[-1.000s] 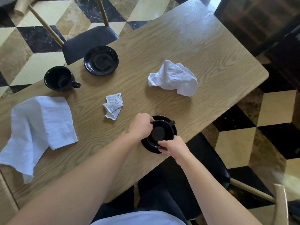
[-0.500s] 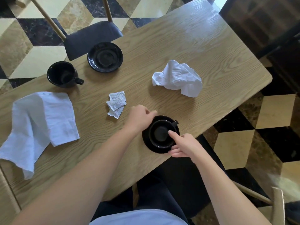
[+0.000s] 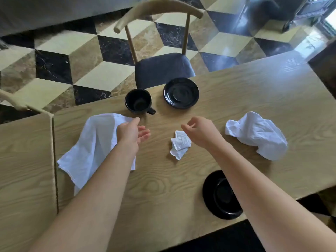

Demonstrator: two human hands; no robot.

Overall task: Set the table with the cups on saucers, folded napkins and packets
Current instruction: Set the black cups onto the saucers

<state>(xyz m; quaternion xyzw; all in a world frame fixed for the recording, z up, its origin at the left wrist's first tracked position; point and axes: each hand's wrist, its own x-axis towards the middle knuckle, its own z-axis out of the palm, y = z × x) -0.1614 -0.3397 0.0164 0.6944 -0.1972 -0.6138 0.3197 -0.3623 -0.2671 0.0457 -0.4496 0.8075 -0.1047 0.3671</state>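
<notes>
A light oak-grain table [image 3: 236, 110] fills the lower frame, abutted at left by a second table [image 3: 25, 160] of the same wood. Beyond them at top centre stands a wooden chair [image 3: 160, 68] with a curved backrest and dark padded seat. The floor [image 3: 76, 57] is marble tile in a cream, tan and black cube pattern. Daylight glares at upper right.

both arms reach forward; left hand [image 3: 131, 131] and right hand [image 3: 197, 128] relaxed, empty.
</notes>
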